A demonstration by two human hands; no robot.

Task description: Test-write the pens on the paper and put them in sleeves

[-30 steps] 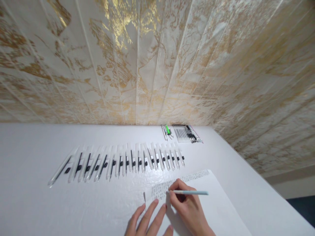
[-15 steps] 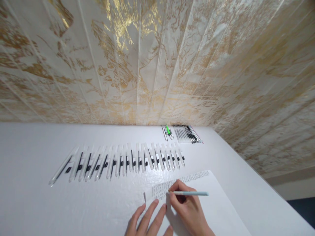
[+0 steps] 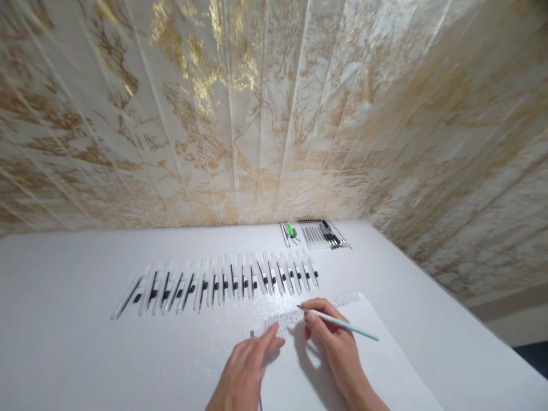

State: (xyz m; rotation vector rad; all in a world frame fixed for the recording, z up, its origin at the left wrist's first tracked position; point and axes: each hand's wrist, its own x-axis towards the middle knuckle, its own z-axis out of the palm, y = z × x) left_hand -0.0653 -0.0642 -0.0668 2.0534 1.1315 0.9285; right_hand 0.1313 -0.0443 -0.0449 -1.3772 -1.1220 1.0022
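Observation:
A slim white-and-light-blue pen (image 3: 353, 327) is pinched in my right hand (image 3: 336, 348), its dark tip pointing up and left over the written lines. That hand is above the sheet of paper (image 3: 385, 354) and casts a shadow on it. Rows of small dark handwriting (image 3: 346, 299) run along the sheet's top; my right hand covers part of them. At the paper's left edge is my left hand (image 3: 248, 362), turned on its side with the fingers stretched out and nothing held. A thin dark strip shows beneath it by the sheet's edge.
Beyond the paper, a long row of clear pen barrels (image 3: 225, 282) with dark refills and black caps lies on the white table (image 3: 64, 337). Farther back are a green highlighter-like piece (image 3: 290, 229) and a clear pack of pens (image 3: 317, 235). Gold-patterned wall covering (image 3: 240, 142) stands behind.
My right hand has lifted the pen from the writing and moved it up the sheet, the pen now tilted. My left hand has turned from lying flat with spread fingers onto its side.

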